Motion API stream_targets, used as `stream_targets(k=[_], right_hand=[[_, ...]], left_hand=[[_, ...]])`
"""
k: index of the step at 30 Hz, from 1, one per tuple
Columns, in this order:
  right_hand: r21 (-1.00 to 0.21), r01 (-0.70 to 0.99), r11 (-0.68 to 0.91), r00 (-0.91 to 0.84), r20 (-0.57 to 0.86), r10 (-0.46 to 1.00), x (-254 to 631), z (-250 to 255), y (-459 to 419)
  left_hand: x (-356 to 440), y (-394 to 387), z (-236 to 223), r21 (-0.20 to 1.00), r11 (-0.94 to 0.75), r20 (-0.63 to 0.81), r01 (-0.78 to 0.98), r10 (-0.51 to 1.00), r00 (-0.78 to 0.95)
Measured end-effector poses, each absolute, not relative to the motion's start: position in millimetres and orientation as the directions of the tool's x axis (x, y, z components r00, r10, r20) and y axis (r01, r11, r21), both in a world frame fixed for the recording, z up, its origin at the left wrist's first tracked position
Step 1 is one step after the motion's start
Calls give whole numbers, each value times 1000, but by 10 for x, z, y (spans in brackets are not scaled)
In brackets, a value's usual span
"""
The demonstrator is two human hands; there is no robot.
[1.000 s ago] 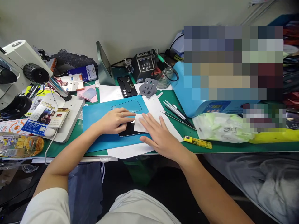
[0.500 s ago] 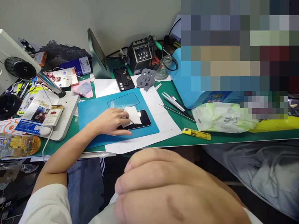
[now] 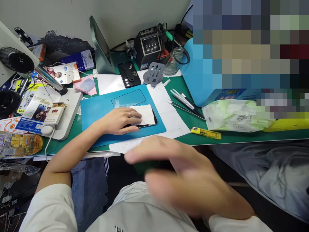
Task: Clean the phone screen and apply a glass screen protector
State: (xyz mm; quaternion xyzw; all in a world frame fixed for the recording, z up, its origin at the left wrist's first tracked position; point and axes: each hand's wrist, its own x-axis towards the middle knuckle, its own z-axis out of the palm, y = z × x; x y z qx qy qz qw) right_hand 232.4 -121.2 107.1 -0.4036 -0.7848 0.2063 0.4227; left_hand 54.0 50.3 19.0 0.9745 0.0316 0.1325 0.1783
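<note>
My left hand [image 3: 122,120] lies over a white tissue [image 3: 146,115], its fingers together and pressing on it, thumb stretched out to the side. Beneath the tissue is a phone [image 3: 154,125] with a dark screen; only its right end and near edge show. The phone rests on a blue mat [image 3: 96,111]. Just behind the fingers lies a clear film with a black outline [image 3: 131,96]. Close to the camera, in front of the table edge, my right hand [image 3: 185,175] is raised and blurred. Its thumb and fingers are apart, and I see nothing between them.
Right of the mat lie tweezers [image 3: 187,111], a yellow cutter [image 3: 206,133] and a wipes pack [image 3: 238,116]. Behind stand a black phone case [image 3: 129,74], a grey stand [image 3: 153,73], a soldering station [image 3: 148,46] and a glass jar [image 3: 173,61]. A white base [image 3: 72,111] with boxes stands left.
My left hand has slid slightly right, and the tissue now lies flatter, covering more of the phone. My right hand has moved a little right and its fingers have opened from a closed curl.
</note>
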Motion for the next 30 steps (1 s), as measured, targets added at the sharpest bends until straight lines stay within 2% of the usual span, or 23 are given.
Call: stream_targets(k=[2,3,5,7,9,11,14,20,26,30], right_hand=[[-634,436,638,-300,567,768,2376,704,-1057],[-640,506,578,-257,528,810,2390,514,-973],[-632,669,391,-183,370,911,2384,193,-803],[-573,768,286,-205,203,957,2346,-4,-651],[-500,828,254,-252,72,965,2314,-90,-548],[-435,863,257,-284,3,959,2330,-115,-523],[-372,888,270,-296,-12,955,2465,-144,-651],[-324,895,308,-329,-11,944,2751,-209,-889],[-365,867,338,-366,-8,931,2548,-119,-552],[-397,841,368,-426,-66,902,2239,-33,-454]], left_hand=[[521,513,163,368,-930,269,28,135,954],[505,526,151,363,-931,283,41,152,947],[461,569,133,344,-936,327,80,199,924],[408,629,125,315,-940,398,130,255,881],[362,688,123,295,-937,462,189,312,830],[333,730,122,296,-924,494,243,366,789],[327,746,114,331,-892,504,309,444,741],[368,755,88,362,-804,480,472,595,645],[339,830,25,457,-731,504,507,682,530],[312,872,9,497,-717,524,489,697,490]])
